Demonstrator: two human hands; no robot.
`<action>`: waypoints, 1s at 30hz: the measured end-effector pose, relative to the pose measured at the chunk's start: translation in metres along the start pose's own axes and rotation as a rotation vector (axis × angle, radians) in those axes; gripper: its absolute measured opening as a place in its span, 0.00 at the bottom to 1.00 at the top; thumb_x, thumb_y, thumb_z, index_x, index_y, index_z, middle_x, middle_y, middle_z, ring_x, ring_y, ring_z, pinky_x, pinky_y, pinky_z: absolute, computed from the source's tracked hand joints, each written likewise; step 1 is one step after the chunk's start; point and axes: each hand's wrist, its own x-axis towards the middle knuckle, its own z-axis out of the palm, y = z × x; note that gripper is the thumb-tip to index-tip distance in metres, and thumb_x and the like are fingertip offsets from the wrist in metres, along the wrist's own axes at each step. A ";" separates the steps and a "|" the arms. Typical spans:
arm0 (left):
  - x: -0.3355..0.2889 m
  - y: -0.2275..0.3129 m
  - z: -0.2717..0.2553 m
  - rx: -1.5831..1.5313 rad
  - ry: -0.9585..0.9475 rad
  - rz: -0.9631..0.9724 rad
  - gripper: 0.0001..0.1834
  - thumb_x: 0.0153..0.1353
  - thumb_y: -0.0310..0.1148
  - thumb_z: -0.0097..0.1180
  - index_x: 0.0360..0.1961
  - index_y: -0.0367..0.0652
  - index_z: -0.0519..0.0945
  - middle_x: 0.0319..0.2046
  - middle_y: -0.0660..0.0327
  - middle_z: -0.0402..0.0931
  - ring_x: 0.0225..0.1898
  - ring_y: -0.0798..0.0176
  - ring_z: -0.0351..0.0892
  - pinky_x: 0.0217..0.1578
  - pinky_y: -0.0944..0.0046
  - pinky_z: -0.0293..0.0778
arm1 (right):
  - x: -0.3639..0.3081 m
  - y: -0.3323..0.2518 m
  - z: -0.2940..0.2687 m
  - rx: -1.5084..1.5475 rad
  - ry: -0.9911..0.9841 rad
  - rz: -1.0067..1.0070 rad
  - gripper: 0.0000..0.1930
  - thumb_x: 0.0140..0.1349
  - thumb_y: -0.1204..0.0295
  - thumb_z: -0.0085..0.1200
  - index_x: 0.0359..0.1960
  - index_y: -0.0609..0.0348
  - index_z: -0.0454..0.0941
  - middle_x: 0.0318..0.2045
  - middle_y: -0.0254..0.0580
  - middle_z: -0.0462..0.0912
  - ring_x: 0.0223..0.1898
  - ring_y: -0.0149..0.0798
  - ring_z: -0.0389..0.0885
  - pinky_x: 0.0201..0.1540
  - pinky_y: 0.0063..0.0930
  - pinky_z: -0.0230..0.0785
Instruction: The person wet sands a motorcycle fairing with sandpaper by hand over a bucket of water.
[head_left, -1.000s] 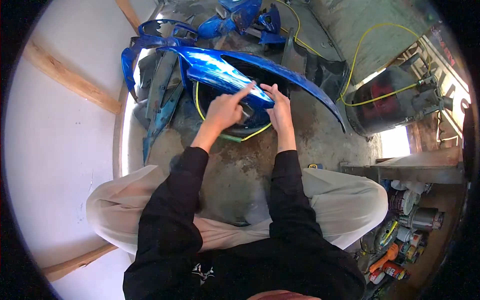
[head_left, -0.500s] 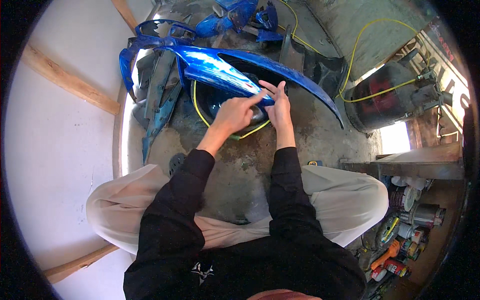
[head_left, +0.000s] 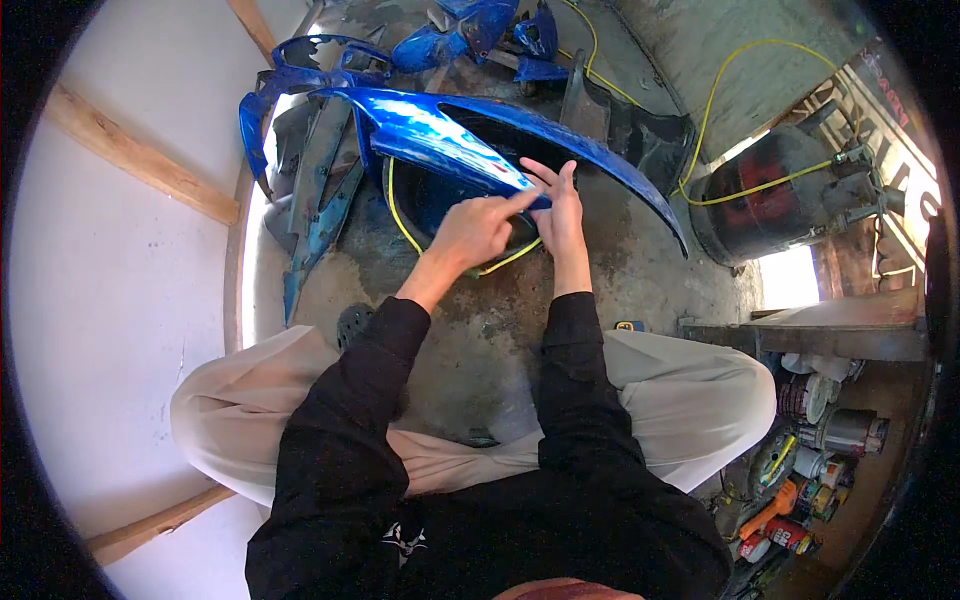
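Note:
A glossy blue motorcycle body panel (head_left: 425, 135) stretches over a dark basin (head_left: 430, 205), its pointed lower end toward me. My left hand (head_left: 468, 232) reaches to that end, index finger stretched out onto the blue surface and the other fingers curled with nothing in them. At the same tip is my right hand (head_left: 562, 215), bearing the panel's narrow end between thumb and fingers, some fingertips spread upward. The exact grip is partly hidden behind the panel. A long curved blue arm of the panel sweeps off to the right.
More blue body panels (head_left: 440, 45) lie at the back, with dark plastic pieces (head_left: 322, 185) at left. A yellow hose (head_left: 708, 120) runs to a black tank (head_left: 765, 190) on the right. Cans and tools crowd a wooden shelf (head_left: 850, 340). A white wall (head_left: 120, 300) stands at left.
My left index finger has slid slightly right along the panel's tip. The panel has tilted a little, and its bright reflection has shifted. My right hand stays nearly in place.

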 end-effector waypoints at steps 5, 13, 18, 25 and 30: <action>0.000 -0.037 -0.018 -0.078 0.345 -0.296 0.50 0.58 0.27 0.55 0.83 0.64 0.54 0.30 0.41 0.85 0.33 0.33 0.86 0.39 0.35 0.81 | -0.004 -0.001 0.008 -0.006 0.000 -0.017 0.47 0.75 0.29 0.30 0.62 0.65 0.81 0.60 0.59 0.80 0.58 0.47 0.79 0.67 0.54 0.65; -0.001 -0.003 0.001 -0.071 -0.047 -0.045 0.43 0.55 0.25 0.55 0.75 0.64 0.70 0.37 0.43 0.86 0.37 0.36 0.86 0.44 0.38 0.82 | 0.001 0.002 -0.002 -0.054 0.033 -0.035 0.47 0.75 0.29 0.30 0.63 0.65 0.80 0.59 0.58 0.81 0.58 0.48 0.79 0.63 0.52 0.69; 0.001 -0.019 -0.021 -0.161 0.112 -0.047 0.37 0.58 0.28 0.54 0.73 0.56 0.74 0.35 0.42 0.85 0.37 0.35 0.85 0.42 0.38 0.80 | -0.004 -0.001 0.005 -0.019 0.018 -0.014 0.47 0.75 0.29 0.31 0.63 0.64 0.80 0.57 0.56 0.82 0.56 0.45 0.81 0.63 0.49 0.68; -0.003 -0.018 -0.019 -0.027 0.111 -0.370 0.40 0.58 0.28 0.55 0.75 0.60 0.71 0.33 0.38 0.84 0.36 0.34 0.85 0.41 0.34 0.79 | -0.003 0.001 0.003 -0.025 -0.003 -0.033 0.46 0.75 0.29 0.31 0.63 0.63 0.80 0.58 0.56 0.82 0.57 0.45 0.81 0.64 0.50 0.67; 0.000 0.007 -0.011 -0.164 -0.094 -0.112 0.37 0.57 0.26 0.55 0.71 0.57 0.76 0.38 0.41 0.85 0.43 0.37 0.86 0.49 0.42 0.80 | 0.000 0.003 0.003 -0.097 0.023 -0.052 0.47 0.75 0.29 0.31 0.63 0.64 0.80 0.61 0.58 0.81 0.59 0.49 0.79 0.65 0.57 0.67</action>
